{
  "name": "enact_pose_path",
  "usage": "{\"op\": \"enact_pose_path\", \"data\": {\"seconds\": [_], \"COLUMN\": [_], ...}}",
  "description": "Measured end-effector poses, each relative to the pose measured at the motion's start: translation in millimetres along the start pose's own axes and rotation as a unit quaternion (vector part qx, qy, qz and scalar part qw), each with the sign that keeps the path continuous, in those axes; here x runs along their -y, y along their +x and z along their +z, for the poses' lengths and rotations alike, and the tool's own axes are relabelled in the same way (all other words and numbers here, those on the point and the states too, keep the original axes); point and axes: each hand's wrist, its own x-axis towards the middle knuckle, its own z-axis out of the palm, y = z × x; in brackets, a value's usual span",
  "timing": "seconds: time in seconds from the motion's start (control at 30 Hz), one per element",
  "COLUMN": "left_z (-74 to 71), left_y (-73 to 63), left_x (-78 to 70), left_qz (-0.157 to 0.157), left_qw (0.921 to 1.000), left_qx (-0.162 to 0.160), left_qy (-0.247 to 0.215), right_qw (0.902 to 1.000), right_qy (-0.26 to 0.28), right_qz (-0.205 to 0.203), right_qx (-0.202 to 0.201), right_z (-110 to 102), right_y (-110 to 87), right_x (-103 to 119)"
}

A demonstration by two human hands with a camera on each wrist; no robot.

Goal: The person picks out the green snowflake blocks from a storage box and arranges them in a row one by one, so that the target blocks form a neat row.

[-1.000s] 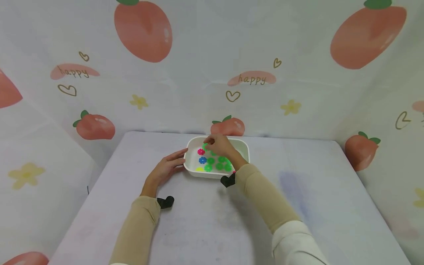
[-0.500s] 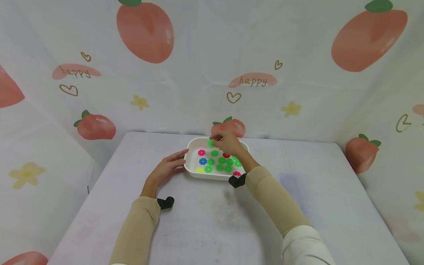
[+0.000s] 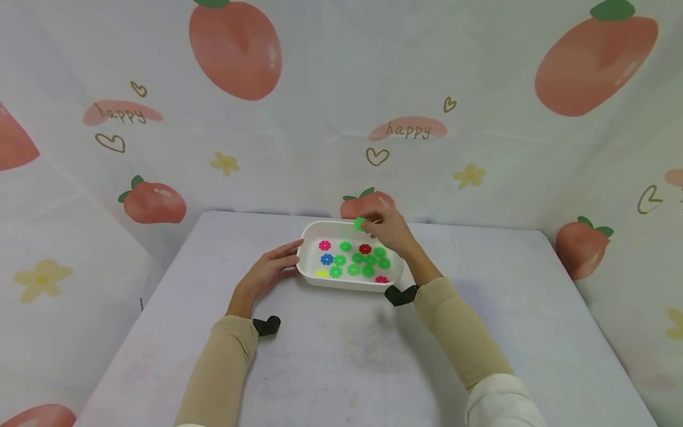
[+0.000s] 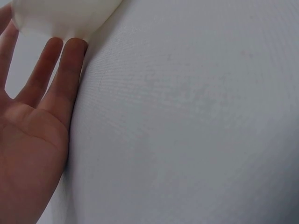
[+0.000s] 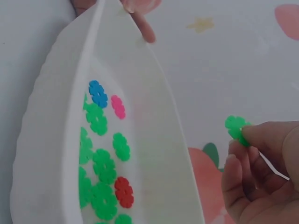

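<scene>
A white tray (image 3: 341, 284) holds several flower-shaped plastic discs. Most are green, like the green disc (image 5: 121, 147) in the right wrist view; a blue disc (image 3: 326, 259), a red disc (image 3: 365, 249), pink ones and a yellow one lie among them. Above the tray's far rim, my right hand (image 3: 392, 230) pinches a green snowflake disc (image 5: 237, 129) between thumb and fingers. My left hand (image 3: 267, 273) touches the tray's left end with extended fingers. In the left wrist view, the fingertips (image 4: 74, 46) rest against the tray's outer wall.
The tray stands near the back of a table (image 3: 320, 367) covered in white cloth. Right behind the table hangs a pale curtain (image 3: 320, 89) printed with peaches, hearts and flowers. Cloth also hangs at both sides.
My right hand has moved right along the tray's far side and risen a little, carrying the green disc. More discs in the tray now show. The left hand stays at the tray's end.
</scene>
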Motion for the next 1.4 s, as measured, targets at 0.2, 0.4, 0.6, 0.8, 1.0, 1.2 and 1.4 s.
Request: {"op": "enact_pose_path", "data": {"seconds": [0.2, 0.4, 0.6, 0.8, 1.0, 1.2, 1.4], "left_z": [0.4, 1.4, 1.1, 0.3, -0.3, -0.8, -1.2], "left_y": [-1.0, -2.2, -1.3, -0.6, -1.6, -0.1, 1.6], "left_x": [-0.4, -2.1, -2.0, -1.9, -2.3, -0.6, 0.4], "left_qz": [-0.002, -0.003, -0.001, -0.007, -0.011, -0.011, -0.011], "left_qw": [1.0000, 1.0000, 1.0000, 0.9999, 0.9999, 0.9999, 0.9999], "left_qx": [-0.001, -0.001, -0.001, -0.007, -0.008, -0.008, -0.008], "left_qy": [-0.002, -0.005, -0.003, 0.006, 0.010, 0.002, -0.002], "right_qw": [0.9992, 0.9974, 0.9964, 0.9934, 0.9910, 0.9900, 0.9895], "right_qy": [0.034, 0.049, 0.041, 0.034, 0.038, 0.041, 0.023], "right_qz": [0.012, 0.015, 0.024, 0.061, 0.080, 0.086, 0.098], "right_qx": [-0.019, -0.050, -0.071, -0.091, -0.101, -0.104, -0.104], "right_z": [-12.4, -24.6, -40.0, -53.5, -60.1, -63.6, -66.6], "right_y": [-8.9, -13.8, -21.4, -30.4, -37.3, -43.4, -48.2], "right_x": [-7.4, -17.4, -25.9, -41.4, -59.9, -76.4, -94.6]}}
